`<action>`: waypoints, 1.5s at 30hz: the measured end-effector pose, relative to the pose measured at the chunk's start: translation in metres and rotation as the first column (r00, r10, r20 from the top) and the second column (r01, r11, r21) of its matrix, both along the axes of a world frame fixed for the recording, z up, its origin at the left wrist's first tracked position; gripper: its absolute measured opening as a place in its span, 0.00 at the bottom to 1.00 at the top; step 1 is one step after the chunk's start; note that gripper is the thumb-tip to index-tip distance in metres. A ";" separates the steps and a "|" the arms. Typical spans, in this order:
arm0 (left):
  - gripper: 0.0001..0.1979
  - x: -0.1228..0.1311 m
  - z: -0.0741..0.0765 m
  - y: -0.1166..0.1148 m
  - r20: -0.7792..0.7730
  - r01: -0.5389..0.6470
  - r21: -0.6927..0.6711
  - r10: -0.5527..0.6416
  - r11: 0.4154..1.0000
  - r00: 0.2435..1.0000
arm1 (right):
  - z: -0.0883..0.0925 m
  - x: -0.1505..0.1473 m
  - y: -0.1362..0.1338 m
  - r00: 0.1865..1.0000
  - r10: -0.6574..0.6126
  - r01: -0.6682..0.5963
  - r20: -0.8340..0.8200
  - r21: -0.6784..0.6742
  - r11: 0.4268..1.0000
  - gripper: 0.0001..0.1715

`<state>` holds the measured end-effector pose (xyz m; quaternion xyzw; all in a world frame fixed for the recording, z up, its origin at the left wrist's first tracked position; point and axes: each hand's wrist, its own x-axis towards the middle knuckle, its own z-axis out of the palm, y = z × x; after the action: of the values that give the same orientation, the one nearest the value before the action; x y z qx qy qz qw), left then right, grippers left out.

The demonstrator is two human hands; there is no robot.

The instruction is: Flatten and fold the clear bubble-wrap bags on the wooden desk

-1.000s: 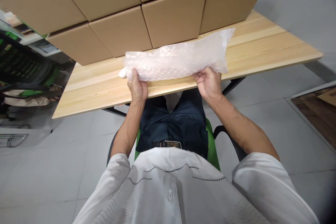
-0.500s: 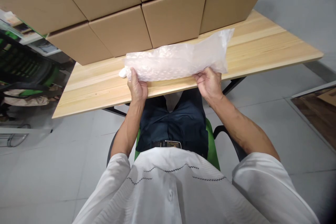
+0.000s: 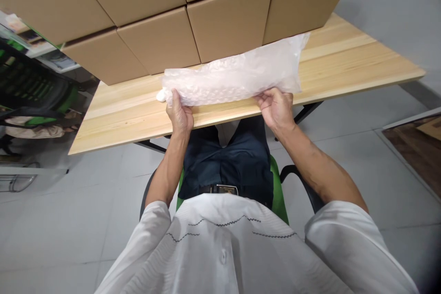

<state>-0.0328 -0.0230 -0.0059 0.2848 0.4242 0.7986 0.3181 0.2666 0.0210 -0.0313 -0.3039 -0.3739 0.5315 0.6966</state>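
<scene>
A long sheet of clear bubble wrap (image 3: pixel 234 76) lies across the near part of a light wooden table (image 3: pixel 344 64), wrapped around something white whose tip pokes out at its left end (image 3: pixel 160 96). My left hand (image 3: pixel 179 115) grips the wrap's near left edge, fingers closed on it. My right hand (image 3: pixel 276 108) pinches the near edge further right. Both hands sit at the table's front edge, above my lap.
Several brown cardboard boxes (image 3: pixel 227 18) are stacked in rows at the back of the table, just behind the wrap. I sit on a green chair (image 3: pixel 277 188). Black and green chairs (image 3: pixel 34 96) stand at the left on the grey tiled floor.
The right end of the bubble wrap has lifted slightly and shifted a little away from me. Both hands hold almost the same places.
</scene>
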 end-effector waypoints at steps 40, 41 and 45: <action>0.10 -0.050 0.038 0.021 -0.918 0.013 -0.307 -0.300 0.952 0.258 | 0.061 0.035 0.036 0.163 -0.418 -0.205 0.894 0.445 0.871 0.15; 0.11 -0.051 0.042 0.021 -0.926 0.015 -0.251 -0.245 0.968 0.287 | 0.066 0.035 0.031 0.213 -0.428 -0.174 0.878 0.466 0.868 0.14; 0.12 -0.049 0.050 0.006 -0.895 0.028 -0.122 -0.123 0.992 0.429 | 0.070 0.040 0.001 0.370 -0.357 -0.135 0.858 0.430 0.893 0.11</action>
<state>-0.0818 -0.0172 0.0442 0.6705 0.5502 0.4893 0.0909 0.3067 0.0219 0.0387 -0.4106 -0.7824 0.1235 0.4516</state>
